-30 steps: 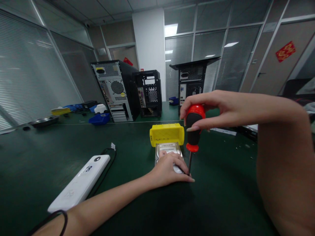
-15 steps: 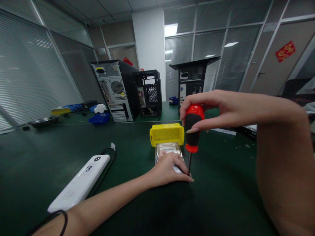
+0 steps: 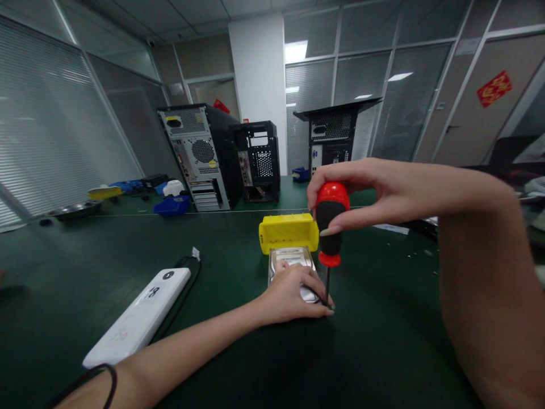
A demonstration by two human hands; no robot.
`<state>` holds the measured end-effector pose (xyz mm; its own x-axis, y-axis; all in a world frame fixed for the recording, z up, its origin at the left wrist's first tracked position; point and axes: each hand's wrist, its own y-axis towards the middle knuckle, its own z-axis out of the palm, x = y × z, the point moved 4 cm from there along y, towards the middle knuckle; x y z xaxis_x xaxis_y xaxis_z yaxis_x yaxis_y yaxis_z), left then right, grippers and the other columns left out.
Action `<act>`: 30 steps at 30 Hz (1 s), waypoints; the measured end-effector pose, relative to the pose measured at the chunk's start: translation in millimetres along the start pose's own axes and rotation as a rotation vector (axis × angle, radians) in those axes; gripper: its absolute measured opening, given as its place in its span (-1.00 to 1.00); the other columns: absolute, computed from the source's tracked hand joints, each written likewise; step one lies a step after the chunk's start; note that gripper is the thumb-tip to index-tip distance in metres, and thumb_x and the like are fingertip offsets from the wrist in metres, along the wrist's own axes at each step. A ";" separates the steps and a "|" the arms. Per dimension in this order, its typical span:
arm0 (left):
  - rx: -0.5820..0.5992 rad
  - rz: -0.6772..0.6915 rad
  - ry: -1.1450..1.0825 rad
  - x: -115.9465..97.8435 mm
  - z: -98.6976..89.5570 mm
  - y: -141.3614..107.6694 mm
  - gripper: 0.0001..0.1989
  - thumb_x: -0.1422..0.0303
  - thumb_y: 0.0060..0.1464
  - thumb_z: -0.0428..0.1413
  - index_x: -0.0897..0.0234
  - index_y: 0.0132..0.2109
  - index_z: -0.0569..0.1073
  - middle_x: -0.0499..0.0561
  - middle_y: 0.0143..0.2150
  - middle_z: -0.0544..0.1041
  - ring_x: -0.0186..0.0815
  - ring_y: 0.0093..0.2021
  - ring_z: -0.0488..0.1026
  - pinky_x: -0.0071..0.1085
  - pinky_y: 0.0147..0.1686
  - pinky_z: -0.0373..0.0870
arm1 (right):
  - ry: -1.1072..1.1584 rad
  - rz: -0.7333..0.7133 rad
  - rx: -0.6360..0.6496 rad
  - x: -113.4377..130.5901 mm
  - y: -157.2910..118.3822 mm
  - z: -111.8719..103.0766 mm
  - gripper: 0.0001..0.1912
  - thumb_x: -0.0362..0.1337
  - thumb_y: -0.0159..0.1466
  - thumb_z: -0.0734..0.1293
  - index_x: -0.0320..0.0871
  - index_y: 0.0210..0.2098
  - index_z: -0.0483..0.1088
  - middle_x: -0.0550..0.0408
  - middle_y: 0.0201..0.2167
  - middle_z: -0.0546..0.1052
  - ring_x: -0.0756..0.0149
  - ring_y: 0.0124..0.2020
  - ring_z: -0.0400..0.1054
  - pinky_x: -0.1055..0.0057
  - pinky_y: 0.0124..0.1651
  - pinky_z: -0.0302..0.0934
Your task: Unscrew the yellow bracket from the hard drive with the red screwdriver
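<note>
A silver hard drive (image 3: 292,255) lies on the dark green table, against the front of a yellow bin (image 3: 289,232). My left hand (image 3: 293,289) grips the drive from above, its fingers wrapped over the near part and hiding much of it. Held nearly upright in my right hand (image 3: 353,196) is a red and black screwdriver (image 3: 330,227). Its shaft points down beside my left fingertips, at the drive's near right corner. The tip is too small to make out.
A white power bank (image 3: 140,315) with a black cable lies on the left. Computer cases (image 3: 230,159) stand at the back, another case (image 3: 332,133) right of them. A blue bin (image 3: 171,205) and a metal dish (image 3: 76,211) are back left; small bits lie right.
My right hand and the screwdriver handle have shifted slightly left and down. The left hand has barely moved on the drive. Something blurred has appeared at the far left edge.
</note>
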<state>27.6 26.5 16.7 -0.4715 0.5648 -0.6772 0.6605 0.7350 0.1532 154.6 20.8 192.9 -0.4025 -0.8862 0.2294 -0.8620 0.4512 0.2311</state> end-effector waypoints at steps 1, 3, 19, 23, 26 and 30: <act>0.006 0.001 0.003 -0.1 0.4 -0.1 -0.87 0.27 -0.09 0.29 0.22 -0.38 0.57 -0.07 -0.21 0.59 -0.20 -0.10 0.43 -0.12 0.04 -0.08 | -0.031 0.007 -0.015 -0.2 2.1 0.5 -0.64 -0.03 0.19 0.32 -0.14 -0.14 0.37 0.07 -0.24 0.45 0.31 -0.30 0.33 0.43 -0.38 0.19; 0.014 0.003 0.006 0.1 1.1 0.0 -0.85 0.25 -0.09 0.29 0.22 -0.39 0.56 -0.06 -0.21 0.59 -0.20 -0.09 0.43 -0.12 0.03 -0.07 | -0.102 0.030 -0.051 -0.8 5.4 1.3 -0.63 0.00 0.18 0.31 -0.18 -0.24 0.40 0.08 -0.33 0.44 0.35 -0.38 0.30 0.43 -0.41 0.14; 0.041 0.017 0.051 1.8 1.2 0.8 -0.79 0.20 -0.11 0.30 0.18 -0.31 0.58 -0.04 -0.15 0.58 -0.14 -0.07 0.42 -0.11 0.04 -0.07 | 0.090 -0.066 -0.002 11.1 3.6 3.6 -0.66 -0.13 0.35 0.15 -0.21 -0.07 0.39 0.06 -0.22 0.50 0.37 -0.25 0.36 0.48 -0.24 0.18; 0.046 0.005 0.069 0.5 0.6 1.1 -0.79 0.20 -0.11 0.29 0.17 -0.31 0.58 -0.02 -0.13 0.56 -0.13 -0.05 0.40 -0.10 0.04 -0.05 | 0.032 -0.041 -0.028 11.9 5.4 3.5 -0.68 -0.11 0.31 0.20 -0.24 -0.26 0.44 0.11 -0.42 0.48 0.44 -0.43 0.31 0.50 -0.39 0.11; 0.049 0.004 0.079 -0.2 0.9 1.0 -0.80 0.21 -0.11 0.29 0.17 -0.31 0.58 -0.03 -0.13 0.56 -0.13 -0.04 0.39 -0.09 0.05 -0.05 | -0.027 -0.035 -0.092 12.5 6.2 1.7 -0.66 -0.08 0.28 0.23 -0.25 -0.35 0.44 0.11 -0.48 0.45 0.45 -0.47 0.27 0.48 -0.44 0.06; 0.042 0.012 0.090 0.2 1.9 0.8 -0.81 0.21 -0.09 0.28 0.17 -0.30 0.58 -0.03 -0.13 0.56 -0.13 -0.04 0.39 -0.09 0.06 -0.06 | -0.057 -0.031 -0.105 13.1 8.2 2.9 -0.66 -0.08 0.28 0.22 -0.24 -0.34 0.44 0.11 -0.48 0.43 0.45 -0.48 0.25 0.47 -0.43 0.05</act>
<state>29.1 26.5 15.3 -0.5130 0.6061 -0.6079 0.6891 0.7130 0.1294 141.4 12.6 195.1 -0.3959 -0.9030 0.1668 -0.8384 0.4296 0.3355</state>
